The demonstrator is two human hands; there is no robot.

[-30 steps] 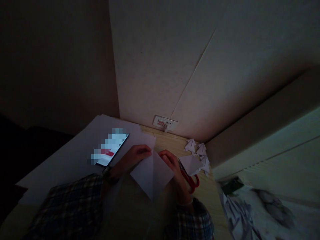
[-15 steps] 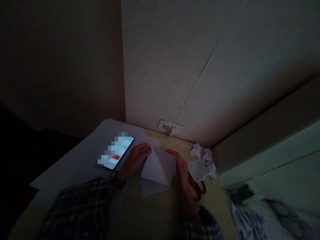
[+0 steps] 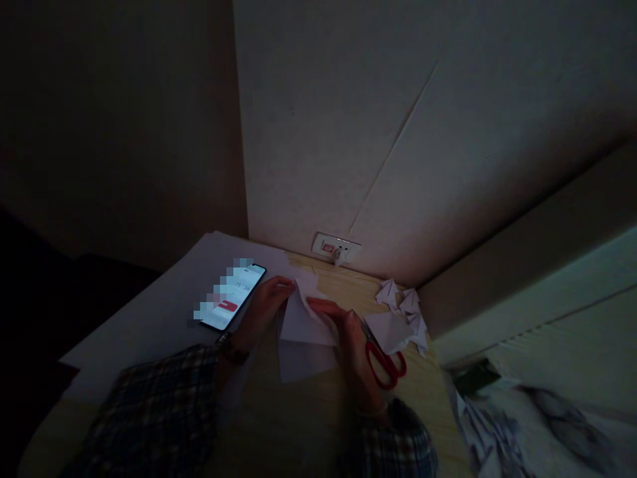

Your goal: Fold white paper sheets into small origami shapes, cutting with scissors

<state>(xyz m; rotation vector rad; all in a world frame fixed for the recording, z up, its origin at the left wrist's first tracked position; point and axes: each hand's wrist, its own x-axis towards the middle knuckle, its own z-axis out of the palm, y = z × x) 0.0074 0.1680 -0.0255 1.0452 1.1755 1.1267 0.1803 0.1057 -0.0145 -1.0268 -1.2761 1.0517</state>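
Note:
A partly folded sheet of white paper (image 3: 303, 322) is between my hands, above another sheet (image 3: 303, 362) on the wooden table. My left hand (image 3: 269, 302) pinches its upper left corner between thumb and fingers. Along the right side, my right hand (image 3: 346, 325) has its fingers laid over the raised flap, gripping it; the thumb is partly hidden. Red-handled scissors (image 3: 382, 365) lie just right of my right hand, their blades partly under a white paper piece (image 3: 388, 330).
Several folded paper shapes (image 3: 409, 302) sit at the table's right back edge. A lit phone (image 3: 233, 299) rests on large white sheets (image 3: 149, 332) at left. Behind is a wall socket (image 3: 336, 248) with a plug. Crumpled paper (image 3: 490, 431) lies beyond the right edge.
My right hand has moved left and inward, bringing the paper's right flap over toward the middle. The left hand keeps its pinch on the corner. More of the scissors shows now.

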